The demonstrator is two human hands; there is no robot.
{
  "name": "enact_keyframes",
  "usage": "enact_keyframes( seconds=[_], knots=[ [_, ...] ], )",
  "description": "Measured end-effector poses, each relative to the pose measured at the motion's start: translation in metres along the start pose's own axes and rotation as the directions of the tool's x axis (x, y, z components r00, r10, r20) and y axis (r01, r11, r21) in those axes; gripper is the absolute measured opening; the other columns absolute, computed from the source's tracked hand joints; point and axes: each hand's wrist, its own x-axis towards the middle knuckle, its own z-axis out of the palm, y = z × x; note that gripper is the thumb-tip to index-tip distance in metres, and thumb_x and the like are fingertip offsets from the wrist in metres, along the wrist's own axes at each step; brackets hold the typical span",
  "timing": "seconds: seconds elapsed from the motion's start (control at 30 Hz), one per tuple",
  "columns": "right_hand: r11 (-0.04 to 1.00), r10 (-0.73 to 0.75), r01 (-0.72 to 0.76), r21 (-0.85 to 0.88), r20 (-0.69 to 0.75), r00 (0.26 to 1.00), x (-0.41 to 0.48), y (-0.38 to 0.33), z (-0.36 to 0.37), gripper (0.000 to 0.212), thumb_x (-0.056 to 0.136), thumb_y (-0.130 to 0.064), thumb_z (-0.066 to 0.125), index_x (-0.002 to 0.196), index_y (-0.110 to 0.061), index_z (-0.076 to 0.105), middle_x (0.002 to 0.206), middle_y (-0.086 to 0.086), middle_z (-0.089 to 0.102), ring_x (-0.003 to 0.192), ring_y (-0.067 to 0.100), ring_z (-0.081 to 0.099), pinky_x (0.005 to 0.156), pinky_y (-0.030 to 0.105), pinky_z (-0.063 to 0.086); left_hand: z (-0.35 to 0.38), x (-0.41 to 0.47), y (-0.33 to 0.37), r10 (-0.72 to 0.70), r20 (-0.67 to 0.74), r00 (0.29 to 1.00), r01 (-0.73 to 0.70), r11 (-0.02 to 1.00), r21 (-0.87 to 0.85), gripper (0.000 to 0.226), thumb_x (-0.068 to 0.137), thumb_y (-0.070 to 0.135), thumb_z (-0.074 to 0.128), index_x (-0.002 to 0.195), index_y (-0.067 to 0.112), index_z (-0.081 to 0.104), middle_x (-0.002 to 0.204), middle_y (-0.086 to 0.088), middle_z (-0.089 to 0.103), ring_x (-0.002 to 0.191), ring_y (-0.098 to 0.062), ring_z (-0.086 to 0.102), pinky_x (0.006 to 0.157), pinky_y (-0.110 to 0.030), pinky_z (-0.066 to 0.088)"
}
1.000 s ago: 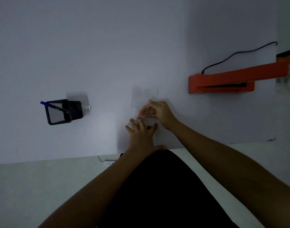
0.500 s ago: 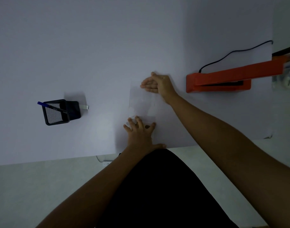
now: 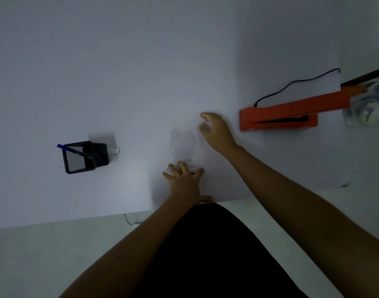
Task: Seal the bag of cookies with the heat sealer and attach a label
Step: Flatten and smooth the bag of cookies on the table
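Dim light, white worktop (image 3: pixel 141 72). Two bare hands in view. Left hand (image 3: pixel 185 182) lies palm down with fingers (image 3: pixel 180 167) spread wide, their tips pressing the near end of one clear bag (image 3: pixel 182 145); small dark shapes show between these fingers, too dim to say whether they are cookies. The bag lies flat on the worktop and runs away from the left fingertips toward the far side; its outline is faint. Right hand (image 3: pixel 216 131) is just beyond and to the right of the bag's far end, fingers loosely curled and apart, holding nothing that can be made out; whether they touch the bag's edge cannot be told. One orange heat sealer (image 3: pixel 279 117) sits to the right of the right hand, near it but apart, its arm raised at an angle, with one black cord (image 3: pixel 291 86) running from its back end. One black mesh pen holder (image 3: pixel 79 157) stands well to the left of the left fingers, with one blue pen (image 3: pixel 71 149) in it and one small white strip (image 3: pixel 114 150) at its right side. One heap of clear wrapped items (image 3: pixel 369 104) lies at the far right edge, details unclear.
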Motion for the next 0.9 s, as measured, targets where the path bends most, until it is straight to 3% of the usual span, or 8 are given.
enact_keyframes(
  seconds=[0.13,0.27,0.33,0.5,0.7,0.8,0.9],
  knots=[
    [0.997,0.039,-0.033,-0.067,0.096,0.995,-0.002,-0.007,0.004,0.056,0.088,-0.022,0.069,0.139,-0.009,0.047,0.136,0.010,0.050,0.123,0.020,0.049,0.106,0.033,0.043,0.000,0.000,0.000,0.003,0.005,1.000,-0.003,1.000,-0.014,0.114,0.055,0.092,0.052,0.149,0.040,0.014,0.156,-0.030,0.004,0.138,-0.061,0.004,0.104,-0.077,0.010],
    [0.994,0.094,-0.090,-0.061,0.080,0.992,0.008,-0.017,0.003,0.052,0.080,-0.018,0.077,0.126,-0.008,0.056,0.097,0.005,0.060,0.086,0.014,0.057,0.081,0.027,0.048,-0.003,-0.001,0.000,0.007,0.012,1.000,-0.006,1.000,-0.024,0.114,0.054,0.091,0.054,0.149,0.040,0.015,0.156,-0.029,0.004,0.138,-0.061,0.004,0.104,-0.077,0.010],
    [0.990,0.122,-0.117,-0.073,0.065,0.990,0.011,-0.017,0.002,0.046,0.078,-0.017,0.078,0.119,-0.007,0.060,0.086,0.002,0.059,0.078,0.014,0.057,0.073,0.025,0.046,-0.004,-0.001,-0.001,0.007,0.020,1.000,-0.006,1.000,-0.022,0.114,0.055,0.091,0.055,0.149,0.040,0.015,0.156,-0.029,0.004,0.138,-0.061,0.004,0.104,-0.077,0.009],
    [0.983,0.163,-0.162,-0.090,0.006,0.987,0.008,-0.011,0.004,0.021,0.074,-0.018,0.080,0.090,-0.010,0.069,0.102,0.011,0.064,0.092,0.022,0.061,0.075,0.026,0.047,-0.004,-0.001,-0.001,0.008,0.016,1.000,-0.008,1.000,-0.014,0.115,0.055,0.090,0.056,0.150,0.039,0.015,0.156,-0.029,0.004,0.138,-0.061,0.005,0.104,-0.077,0.010],
    [0.993,0.040,-0.047,-0.112,-0.060,0.997,-0.008,-0.011,0.004,0.047,0.080,-0.015,0.075,0.122,-0.010,0.055,0.120,0.009,0.054,0.116,0.022,0.044,0.090,0.022,0.035,-0.003,-0.001,-0.001,0.014,0.001,1.000,-0.014,1.000,-0.007,0.114,0.055,0.090,0.055,0.149,0.038,0.018,0.155,-0.030,0.007,0.137,-0.062,0.007,0.104,-0.076,0.012],
    [0.991,0.079,-0.078,-0.106,0.007,0.997,-0.007,-0.015,0.006,0.051,0.080,-0.015,0.074,0.126,-0.010,0.054,0.108,0.005,0.056,0.106,0.019,0.049,0.088,0.023,0.039,-0.003,-0.001,-0.001,0.020,-0.005,1.000,-0.020,1.000,-0.012,0.113,0.055,0.089,0.056,0.149,0.038,0.019,0.155,-0.030,0.008,0.137,-0.062,0.008,0.104,-0.076,0.012],
    [0.986,0.163,-0.161,-0.033,0.046,0.986,-0.003,-0.020,0.008,0.049,0.078,-0.014,0.078,0.122,-0.009,0.057,0.087,0.001,0.057,0.082,0.016,0.055,0.076,0.023,0.045,-0.003,-0.001,-0.002,0.022,0.001,1.000,-0.022,1.000,-0.018,0.113,0.055,0.090,0.056,0.149,0.038,0.020,0.155,-0.030,0.009,0.137,-0.062,0.008,0.104,-0.076,0.011]
  ],
)
